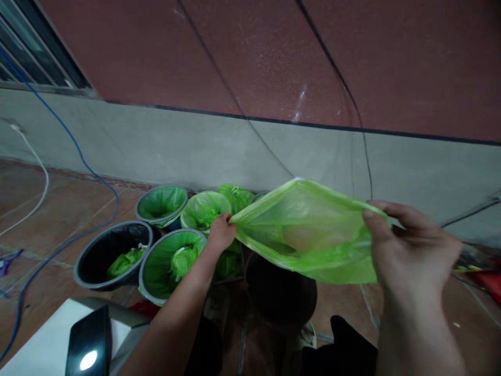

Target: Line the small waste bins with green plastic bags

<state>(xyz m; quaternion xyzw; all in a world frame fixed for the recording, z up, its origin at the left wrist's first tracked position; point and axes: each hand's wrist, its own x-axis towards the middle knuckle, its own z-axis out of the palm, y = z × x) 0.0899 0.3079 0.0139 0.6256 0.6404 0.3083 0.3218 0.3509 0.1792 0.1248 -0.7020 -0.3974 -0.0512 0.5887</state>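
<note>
A translucent green bin bag is stretched sideways between my two hands, its mouth spread apart. My left hand pinches the bag's left corner. At the right end, my right hand grips the rim between thumb and fingers. Below the bag stands a dark bin, its upper part partly covered by the hanging plastic. Left of it, near my left forearm, is a grey-rimmed bin lined with green plastic, with a bunched green bag inside.
More lined bins stand against the wall. A black bin holds a crumpled green bag. A phone lies on a white surface at lower left. A blue cable crosses the tiled floor. Red material lies at the right.
</note>
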